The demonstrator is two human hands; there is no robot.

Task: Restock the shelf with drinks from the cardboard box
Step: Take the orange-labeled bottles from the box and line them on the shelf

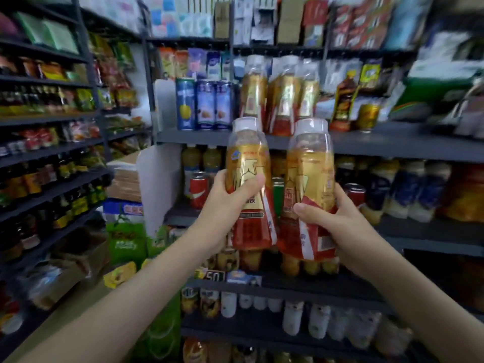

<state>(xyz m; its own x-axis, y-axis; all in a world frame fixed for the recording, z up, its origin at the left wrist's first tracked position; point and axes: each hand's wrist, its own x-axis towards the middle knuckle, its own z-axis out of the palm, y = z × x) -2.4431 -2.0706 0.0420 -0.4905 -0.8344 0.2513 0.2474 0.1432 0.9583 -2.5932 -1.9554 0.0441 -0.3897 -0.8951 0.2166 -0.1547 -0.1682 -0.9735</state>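
Two bottles are held upright, side by side, in front of the shelf (392,145). The left bottle (248,163) is gripped around its lower half by the left hand (230,203), with the thumb curled across the gold label. The right bottle (310,163) is clamped likewise by the right hand (332,224). Both white caps are seen just above the shelf's front edge. On the shelf, matching bottles (282,100) are stood, with blue cans (207,106) further left on it.
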